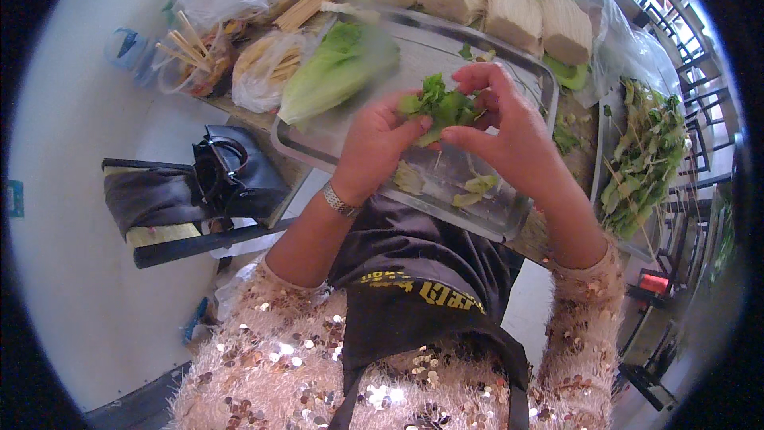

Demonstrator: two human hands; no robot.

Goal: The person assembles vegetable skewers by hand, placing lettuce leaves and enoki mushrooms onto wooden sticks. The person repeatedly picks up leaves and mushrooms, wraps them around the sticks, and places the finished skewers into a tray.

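Above a metal tray, my left hand is closed around a small bunch of green leaves, its thumb pressed on them. My right hand is at the bunch's right side, fingers curved around it with a gap between thumb and fingertips; whether it grips a leaf is unclear. A large lettuce head lies on the tray's left part, its upper right side blurred. Loose pale leaves lie on the tray's near part, below my hands.
Several bundles of dry noodles line the tray's far side. Leafy greens fill another tray at right. A plastic-wrapped noodle bag and a container with sticks are at left. A black handbag sits on a chair.
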